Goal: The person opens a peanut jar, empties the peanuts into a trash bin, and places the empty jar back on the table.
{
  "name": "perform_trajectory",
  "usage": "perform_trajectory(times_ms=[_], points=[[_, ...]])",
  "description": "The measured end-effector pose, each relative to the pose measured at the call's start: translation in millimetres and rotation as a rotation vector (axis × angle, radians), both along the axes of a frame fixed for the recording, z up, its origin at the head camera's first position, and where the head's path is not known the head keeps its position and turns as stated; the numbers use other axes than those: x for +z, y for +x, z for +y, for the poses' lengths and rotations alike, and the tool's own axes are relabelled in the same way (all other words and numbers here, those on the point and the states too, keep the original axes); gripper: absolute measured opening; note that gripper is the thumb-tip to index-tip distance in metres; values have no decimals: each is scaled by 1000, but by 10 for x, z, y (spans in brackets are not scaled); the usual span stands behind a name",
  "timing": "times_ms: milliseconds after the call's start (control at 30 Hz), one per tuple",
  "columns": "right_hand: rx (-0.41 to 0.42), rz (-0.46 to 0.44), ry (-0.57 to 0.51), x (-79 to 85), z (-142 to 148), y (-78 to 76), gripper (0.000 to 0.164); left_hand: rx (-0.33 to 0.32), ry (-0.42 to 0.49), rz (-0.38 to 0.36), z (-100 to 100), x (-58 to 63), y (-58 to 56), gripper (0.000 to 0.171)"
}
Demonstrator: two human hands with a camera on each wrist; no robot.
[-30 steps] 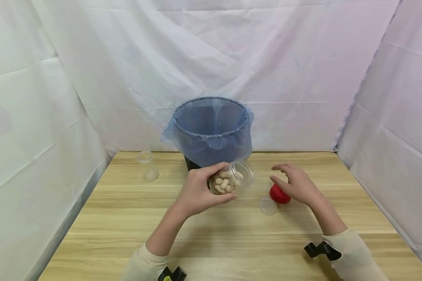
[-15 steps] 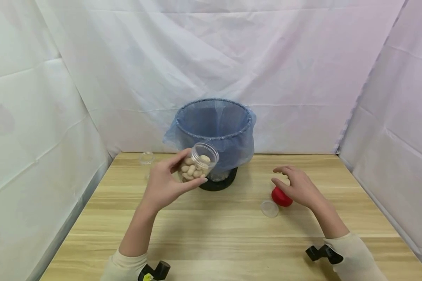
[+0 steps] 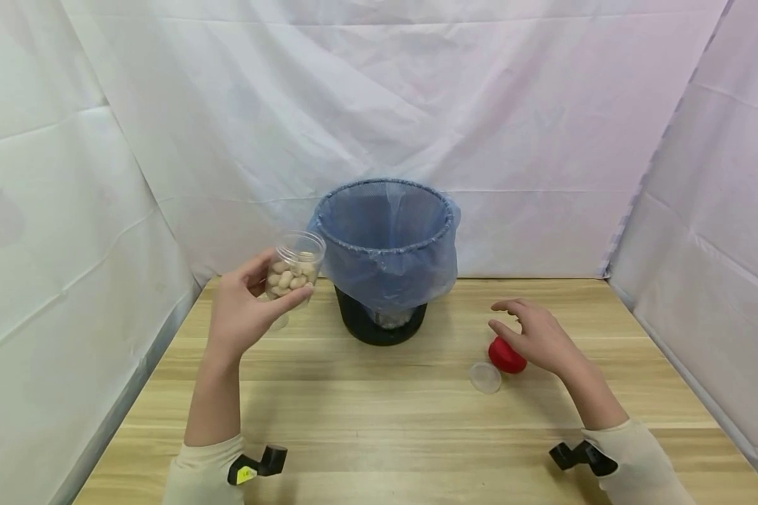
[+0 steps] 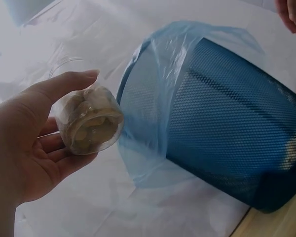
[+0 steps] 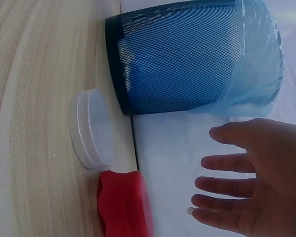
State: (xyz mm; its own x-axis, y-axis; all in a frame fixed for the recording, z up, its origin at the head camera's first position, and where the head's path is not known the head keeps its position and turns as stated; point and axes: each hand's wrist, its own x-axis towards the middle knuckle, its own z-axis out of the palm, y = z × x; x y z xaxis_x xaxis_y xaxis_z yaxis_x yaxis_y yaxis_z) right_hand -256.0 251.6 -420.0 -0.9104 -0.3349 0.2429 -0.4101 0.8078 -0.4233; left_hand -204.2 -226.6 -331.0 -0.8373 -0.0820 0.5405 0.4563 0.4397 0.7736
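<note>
My left hand [image 3: 243, 301] grips a clear plastic jar [image 3: 300, 247] around its side, thumb on one side and fingers on the other. Peanuts [image 3: 287, 278] fill its lower part; its mouth has no lid and it tilts slightly. The left wrist view shows the jar's base [image 4: 96, 133] and the curled fingers beneath it. My right hand [image 3: 533, 337] hovers with loosely spread fingers, holding nothing. Under it lies a red object with a wavy edge [image 3: 507, 356], partly covered by that hand in the head view. Beside this is a round translucent lid [image 3: 485, 377].
A black mesh bin [image 5: 182, 59] lined with a blue bag [image 3: 385, 270] stands at the table's back middle. Behind the left hand's jar, a second clear container [image 3: 279, 322] is mostly hidden. White cloth [image 3: 379, 91] hangs along the back and sides of the wooden table [image 3: 379, 421].
My left hand has carried the jar of peanuts leftward and slightly up, from in front of the bin to its left, and the jar has become more upright. The right hand stays put.
</note>
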Motion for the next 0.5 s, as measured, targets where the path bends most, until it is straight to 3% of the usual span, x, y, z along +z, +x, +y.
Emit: perform_trajectory(times_ms=[167,500], points=[[-9,-4,-11,12,-10,-10,39,51,27,0,-86,-24,-36,40],[-18,-40,-118,188,-144,-90,41,54,50,-4,-108,-101,-122,41]])
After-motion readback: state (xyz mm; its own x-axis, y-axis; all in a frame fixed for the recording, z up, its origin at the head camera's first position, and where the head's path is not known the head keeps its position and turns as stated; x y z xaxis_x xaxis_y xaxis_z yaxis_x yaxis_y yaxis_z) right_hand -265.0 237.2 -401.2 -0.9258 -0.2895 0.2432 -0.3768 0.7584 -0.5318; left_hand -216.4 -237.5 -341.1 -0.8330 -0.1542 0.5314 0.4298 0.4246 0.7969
